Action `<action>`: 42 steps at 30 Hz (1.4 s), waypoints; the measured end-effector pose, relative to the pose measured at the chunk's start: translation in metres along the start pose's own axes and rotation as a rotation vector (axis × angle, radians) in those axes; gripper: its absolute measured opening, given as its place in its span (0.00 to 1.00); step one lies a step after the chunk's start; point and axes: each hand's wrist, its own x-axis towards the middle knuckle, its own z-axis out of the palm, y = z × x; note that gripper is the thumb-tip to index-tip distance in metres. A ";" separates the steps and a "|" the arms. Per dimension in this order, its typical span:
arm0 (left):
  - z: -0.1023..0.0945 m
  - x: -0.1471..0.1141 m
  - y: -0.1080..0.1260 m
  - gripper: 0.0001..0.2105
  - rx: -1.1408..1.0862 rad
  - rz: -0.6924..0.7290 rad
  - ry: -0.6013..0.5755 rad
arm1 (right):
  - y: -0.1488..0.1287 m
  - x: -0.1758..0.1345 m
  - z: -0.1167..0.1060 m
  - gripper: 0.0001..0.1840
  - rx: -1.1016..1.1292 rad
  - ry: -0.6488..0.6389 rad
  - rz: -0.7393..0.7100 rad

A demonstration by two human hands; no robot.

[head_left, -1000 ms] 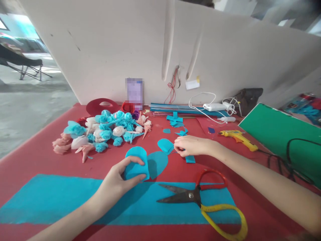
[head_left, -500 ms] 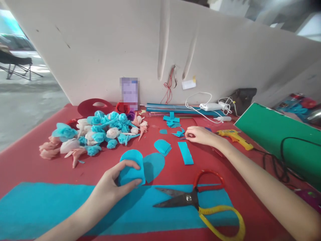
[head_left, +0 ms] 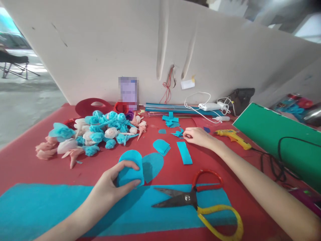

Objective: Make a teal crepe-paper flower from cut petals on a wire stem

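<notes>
My left hand (head_left: 120, 184) grips a blue paper petal shape (head_left: 130, 164) with a rounded top, thumb and fingers closed on its right edge. A flatter blue petal piece (head_left: 154, 165) lies partly beneath it. Farther off, my right hand (head_left: 197, 136) rests low over the table, fingers curled together beside the blue paper scraps (head_left: 178, 133); whatever its fingertips pinch is hidden. Just below it lies a blue paper strip (head_left: 184, 153). Large scissors (head_left: 188, 198), one handle red and one yellow, lie with blades apart on a long blue paper sheet (head_left: 75, 207).
Blue, white and pink paper flowers (head_left: 100, 132) are heaped at the left. A small stack of blue petals (head_left: 161, 147) lies mid-table. At the right are a yellow glue gun (head_left: 233, 137) with a black cord and a green board (head_left: 278, 144). A pale panel (head_left: 112, 50) rises behind.
My right hand has shifted slightly left, closer against the blue scraps. My left hand keeps its hold on the petal shape. The whole view has moved slightly.
</notes>
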 end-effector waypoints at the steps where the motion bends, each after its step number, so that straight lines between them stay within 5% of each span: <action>1: -0.001 0.000 0.000 0.14 -0.017 -0.023 -0.042 | 0.000 0.000 0.000 0.11 0.011 0.013 -0.010; 11: -0.003 0.000 0.001 0.15 -0.101 -0.081 -0.111 | 0.001 0.012 0.005 0.11 0.261 0.224 -0.057; 31: -0.004 0.001 -0.003 0.14 -0.086 -0.071 -0.141 | 0.016 0.042 0.019 0.13 0.525 0.173 0.235; 42: -0.005 0.001 -0.006 0.14 -0.071 -0.066 -0.160 | 0.007 0.045 0.009 0.12 0.352 0.123 0.128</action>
